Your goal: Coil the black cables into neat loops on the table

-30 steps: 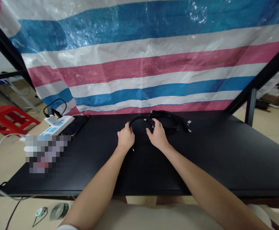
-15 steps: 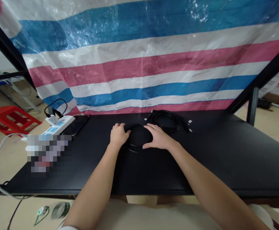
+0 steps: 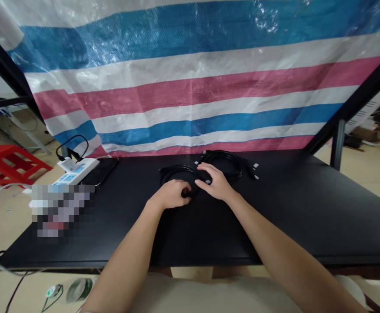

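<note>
The left hand [image 3: 172,194] is curled shut over the near edge of a black cable loop [image 3: 177,173] and holds it down on the table. The right hand [image 3: 216,183] is partly open, with its fingers spread. Its fingertips [image 3: 201,182] are at the right side of the loop, but I cannot tell if they grip it. The two hands are close together.

Just behind the right hand, on the far side, lies a second black cable coil [image 3: 225,160]. It touches the loop or nearly does. Small white-tipped plugs [image 3: 255,171] sit to its right.

All of this is on a black table [image 3: 275,217]. At the far left of the table are a white power strip [image 3: 75,170] and a dark phone [image 3: 101,170]. A blurry patch [image 3: 61,211] is near them. A striped plastic sheet [image 3: 190,87] hangs behind the table. A red stool [image 3: 7,158] stands on the floor to the left.
</note>
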Motion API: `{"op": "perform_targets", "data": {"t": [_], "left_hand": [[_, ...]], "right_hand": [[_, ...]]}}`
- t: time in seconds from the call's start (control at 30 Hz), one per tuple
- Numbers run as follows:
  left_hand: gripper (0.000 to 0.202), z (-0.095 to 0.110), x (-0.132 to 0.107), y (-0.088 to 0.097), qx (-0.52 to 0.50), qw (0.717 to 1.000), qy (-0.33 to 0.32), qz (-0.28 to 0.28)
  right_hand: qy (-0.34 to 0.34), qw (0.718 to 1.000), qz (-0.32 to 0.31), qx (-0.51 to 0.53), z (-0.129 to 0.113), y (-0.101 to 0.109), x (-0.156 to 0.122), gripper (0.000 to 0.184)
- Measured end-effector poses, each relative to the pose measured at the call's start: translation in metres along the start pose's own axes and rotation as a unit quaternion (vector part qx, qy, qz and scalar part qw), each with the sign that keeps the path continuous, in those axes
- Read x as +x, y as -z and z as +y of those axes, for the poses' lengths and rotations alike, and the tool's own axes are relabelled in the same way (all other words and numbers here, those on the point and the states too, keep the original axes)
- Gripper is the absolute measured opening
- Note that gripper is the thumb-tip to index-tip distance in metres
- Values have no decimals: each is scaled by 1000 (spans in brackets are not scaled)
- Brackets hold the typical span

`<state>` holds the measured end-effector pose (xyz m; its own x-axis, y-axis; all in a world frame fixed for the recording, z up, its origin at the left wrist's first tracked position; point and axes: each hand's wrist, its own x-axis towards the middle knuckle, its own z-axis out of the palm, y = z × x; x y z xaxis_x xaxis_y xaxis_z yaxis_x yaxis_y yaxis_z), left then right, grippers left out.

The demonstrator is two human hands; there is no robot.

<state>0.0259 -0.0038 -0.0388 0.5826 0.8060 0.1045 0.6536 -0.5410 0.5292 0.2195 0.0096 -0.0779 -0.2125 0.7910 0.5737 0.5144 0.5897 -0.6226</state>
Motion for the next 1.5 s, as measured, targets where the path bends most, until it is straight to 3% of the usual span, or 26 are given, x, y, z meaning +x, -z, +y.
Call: {"op": "perform_targets", "data": {"t": [0.17, 0.33, 0.43, 0.53, 0.6, 0.67, 0.77, 0.9, 1.03, 1.17, 1.37, 1.5], "left_hand": [[19, -2, 3, -1, 107, 990, 94, 19], [26, -5, 6, -1, 148, 973, 158, 79], [39, -7, 4, 5, 177, 956, 197, 124], [35, -7, 0, 12, 198, 953, 213, 86], [25, -8, -1, 15, 204, 958, 198, 40], [23, -8, 0, 14, 210, 960, 184, 29], [27, -10, 4, 9, 218, 955, 189, 66], [35, -14, 8, 1, 206, 932, 259, 151], [54, -18, 10, -2, 149, 911, 329, 197], [63, -21, 11, 0, 71, 917, 343, 191], [73, -27, 12, 2, 38, 928, 321, 183], [74, -27, 13, 2, 55, 925, 330, 180]], "right_hand": [[-14, 997, 75, 2, -3, 8, 3, 23], [-28, 996, 86, -7, -6, 9, 3, 20], [-23, 995, 99, -14, -5, 12, 3, 18], [-21, 992, 121, -19, -1, 18, 4, 17], [-18, 990, 138, -25, 4, 21, 5, 16], [-14, 987, 155, -35, 7, 22, 5, 16], [-7, 983, 176, -54, 11, 22, 5, 16], [-17, 978, 189, -80, 15, 22, 6, 15], [-79, 961, 233, -127, 27, 32, 7, 13], [-200, 920, 282, -186, 44, 48, 7, 11], [-349, 865, 251, -257, 61, 62, 2, 21], [-361, 852, 247, -287, 68, 62, -1, 17]]}}
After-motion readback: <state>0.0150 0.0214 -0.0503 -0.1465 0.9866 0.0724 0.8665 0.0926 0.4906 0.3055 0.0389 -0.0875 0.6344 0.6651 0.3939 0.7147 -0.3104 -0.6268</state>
